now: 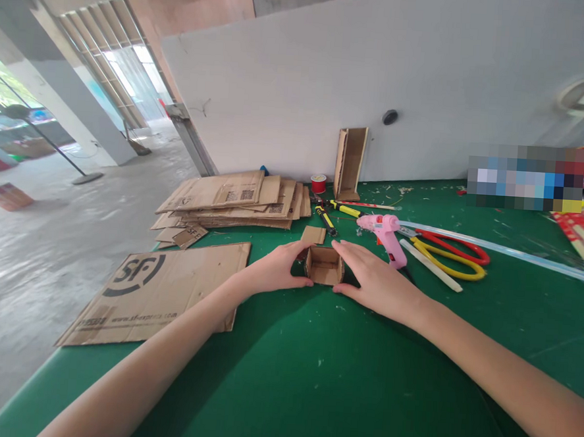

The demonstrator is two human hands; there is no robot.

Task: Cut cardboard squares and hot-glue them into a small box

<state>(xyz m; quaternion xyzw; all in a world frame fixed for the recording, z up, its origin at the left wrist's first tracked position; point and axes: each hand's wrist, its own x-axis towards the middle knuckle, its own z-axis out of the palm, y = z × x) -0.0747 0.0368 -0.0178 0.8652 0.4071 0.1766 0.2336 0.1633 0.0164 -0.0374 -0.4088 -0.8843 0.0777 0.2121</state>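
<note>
Steadying the small cardboard box (325,275) on or just over the green desk (312,378), your left grip (280,268) and right grip (370,276) grasp opposite sides. Likely light, stiff yet crushable, it favors gentle corner holds.

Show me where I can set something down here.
Mostly bare green tabletop stretches between the left forearm and right forearm, nearside of the small cardboard box. Another patch lies between the right forearm and scissors. It's crowded beyond the right hand, with the glue gun and white stick, and left of the left hand, with the cardboard sheet.
</note>
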